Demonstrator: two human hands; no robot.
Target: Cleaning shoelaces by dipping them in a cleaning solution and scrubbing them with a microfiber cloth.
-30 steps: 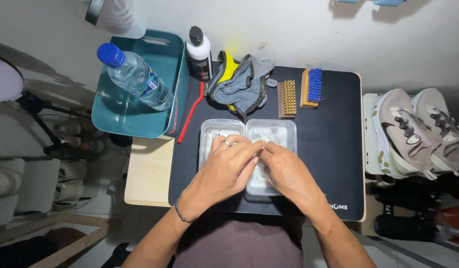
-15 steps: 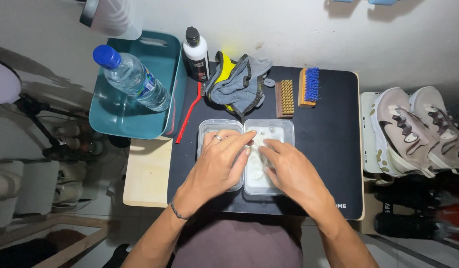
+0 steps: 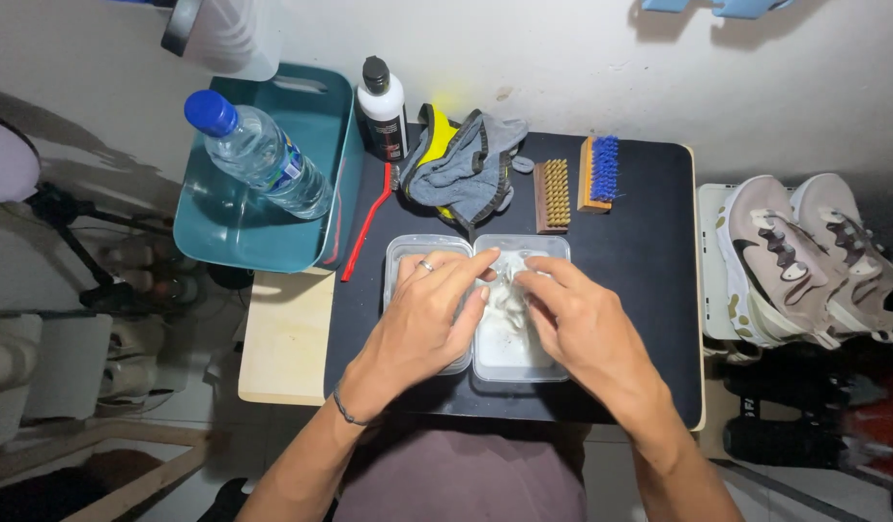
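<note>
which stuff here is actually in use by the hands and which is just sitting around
In use: left hand, right hand, white laces, right clear tub, left clear tub.

Lying about: water bottle, teal bin, white squeeze bottle, grey cloth, tan brush, blue brush, red brush, sneakers.

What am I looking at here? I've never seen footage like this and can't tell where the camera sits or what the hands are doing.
The camera is worn on a person's head and looks straight down, so the two bare arms reaching in from the bottom are that person's own. The left hand and right hand meet over two clear plastic tubs on a black mat, working something white and crumpled between the fingers. What it is exactly is hard to tell. Behind the tubs lie a grey cloth, two brushes, a thin red brush and a white bottle with a black cap. A teal basin on the left holds a water bottle. A pair of sneakers sits to the right.
</note>
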